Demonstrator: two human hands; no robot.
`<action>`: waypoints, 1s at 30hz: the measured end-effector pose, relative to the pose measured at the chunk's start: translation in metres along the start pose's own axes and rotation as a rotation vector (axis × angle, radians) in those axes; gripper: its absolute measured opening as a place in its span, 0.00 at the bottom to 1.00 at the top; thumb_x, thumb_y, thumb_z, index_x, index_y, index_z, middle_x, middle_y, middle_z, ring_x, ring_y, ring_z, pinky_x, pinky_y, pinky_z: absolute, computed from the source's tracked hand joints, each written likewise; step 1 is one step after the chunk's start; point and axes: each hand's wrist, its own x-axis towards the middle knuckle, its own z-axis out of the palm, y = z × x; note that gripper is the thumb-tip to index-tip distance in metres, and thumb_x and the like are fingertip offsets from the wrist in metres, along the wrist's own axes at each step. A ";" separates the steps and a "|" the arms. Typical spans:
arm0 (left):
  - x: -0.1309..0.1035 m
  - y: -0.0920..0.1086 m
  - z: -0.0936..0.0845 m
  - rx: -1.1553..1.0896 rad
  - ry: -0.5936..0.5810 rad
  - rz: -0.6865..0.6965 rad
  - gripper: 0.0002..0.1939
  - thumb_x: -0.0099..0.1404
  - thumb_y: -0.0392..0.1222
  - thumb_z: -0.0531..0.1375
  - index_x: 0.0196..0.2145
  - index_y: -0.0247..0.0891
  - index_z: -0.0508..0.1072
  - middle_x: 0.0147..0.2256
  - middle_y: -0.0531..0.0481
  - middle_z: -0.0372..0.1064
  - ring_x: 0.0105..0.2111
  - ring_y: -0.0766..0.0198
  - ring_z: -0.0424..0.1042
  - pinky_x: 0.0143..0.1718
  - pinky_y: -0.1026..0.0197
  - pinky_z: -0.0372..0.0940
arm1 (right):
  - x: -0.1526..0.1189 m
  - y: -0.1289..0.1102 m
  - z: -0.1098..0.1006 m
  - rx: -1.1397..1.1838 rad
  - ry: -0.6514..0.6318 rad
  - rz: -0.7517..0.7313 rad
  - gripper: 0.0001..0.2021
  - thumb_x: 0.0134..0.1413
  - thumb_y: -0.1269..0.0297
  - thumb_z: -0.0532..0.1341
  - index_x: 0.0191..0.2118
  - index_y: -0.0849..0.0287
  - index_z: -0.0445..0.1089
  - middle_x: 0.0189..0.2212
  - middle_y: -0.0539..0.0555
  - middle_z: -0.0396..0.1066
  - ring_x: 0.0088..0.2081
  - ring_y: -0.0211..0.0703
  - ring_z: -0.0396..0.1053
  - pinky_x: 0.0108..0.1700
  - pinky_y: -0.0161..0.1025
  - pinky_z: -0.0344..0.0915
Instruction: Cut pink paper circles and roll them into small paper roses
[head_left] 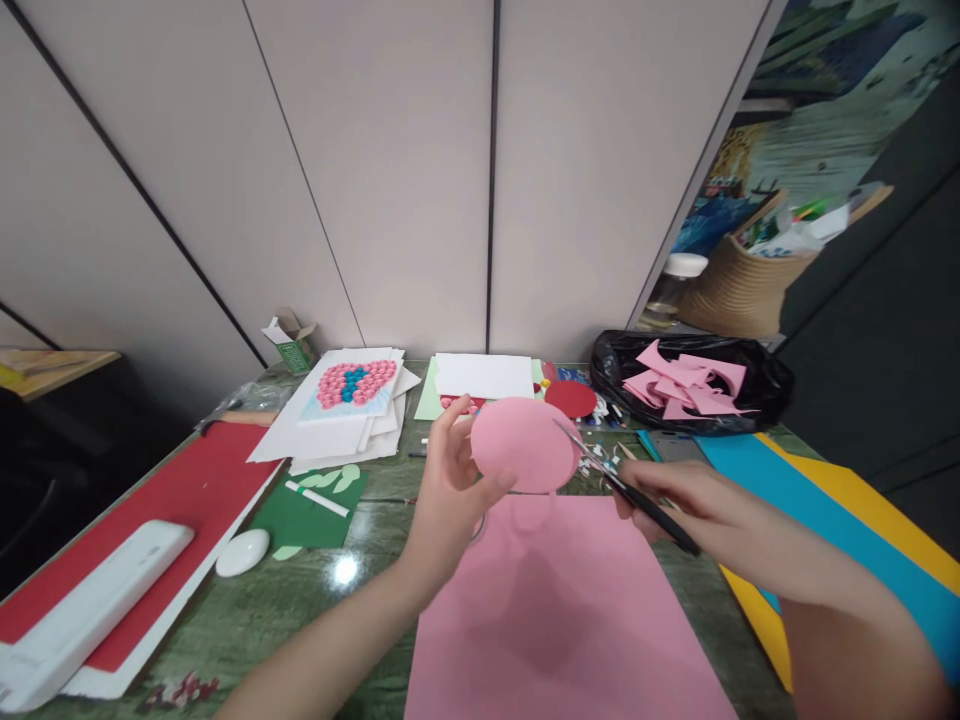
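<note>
Between the thumb and fingers of my left hand (450, 490) is a round pink paper piece (521, 445), held up above the table. My right hand (664, 495) grips black-handled scissors (649, 510), whose blades reach the right edge of the round piece. A narrow curl of pink paper hangs below that piece. Under both hands a large pink sheet (562, 620) lies flat on the green table.
Pink scraps (686, 385) lie in a black bag (769, 385) at the back right. Blue sheets (795, 510) and yellow ones are at right. Left are stacked papers (289, 435), a white mouse (242, 552), a green sheet (322, 525) and a red sheet (202, 500).
</note>
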 end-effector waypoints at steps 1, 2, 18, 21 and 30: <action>0.004 0.000 -0.002 0.007 -0.054 -0.033 0.40 0.51 0.39 0.67 0.58 0.50 0.54 0.45 0.47 0.68 0.45 0.57 0.68 0.42 0.58 0.64 | 0.001 -0.001 0.001 0.003 -0.025 0.006 0.09 0.57 0.63 0.53 0.29 0.56 0.66 0.22 0.49 0.66 0.25 0.40 0.62 0.26 0.35 0.56; 0.007 0.000 -0.003 0.024 -0.075 -0.050 0.40 0.50 0.39 0.67 0.58 0.47 0.55 0.42 0.46 0.70 0.42 0.58 0.70 0.41 0.58 0.65 | 0.001 -0.002 0.002 0.006 -0.055 0.013 0.09 0.57 0.64 0.52 0.29 0.56 0.66 0.23 0.49 0.66 0.26 0.40 0.63 0.26 0.35 0.56; 0.004 -0.001 -0.006 0.186 -0.054 0.015 0.29 0.50 0.38 0.67 0.51 0.46 0.69 0.44 0.44 0.69 0.46 0.50 0.67 0.43 0.53 0.65 | 0.011 -0.010 0.009 -0.014 -0.087 0.043 0.11 0.57 0.61 0.51 0.25 0.56 0.63 0.22 0.49 0.65 0.26 0.41 0.62 0.27 0.34 0.56; 0.004 0.001 -0.006 0.193 -0.085 0.021 0.28 0.50 0.38 0.66 0.50 0.46 0.69 0.46 0.43 0.69 0.50 0.48 0.65 0.45 0.52 0.64 | 0.011 -0.011 0.010 -0.042 -0.082 0.050 0.11 0.57 0.60 0.52 0.25 0.56 0.62 0.21 0.48 0.65 0.26 0.41 0.62 0.26 0.34 0.56; 0.004 0.002 -0.009 0.281 -0.141 0.085 0.27 0.54 0.38 0.64 0.52 0.47 0.68 0.54 0.45 0.64 0.54 0.48 0.63 0.52 0.49 0.60 | 0.011 -0.009 0.011 -0.049 -0.098 0.054 0.12 0.59 0.62 0.50 0.26 0.57 0.61 0.23 0.49 0.64 0.27 0.39 0.61 0.27 0.34 0.54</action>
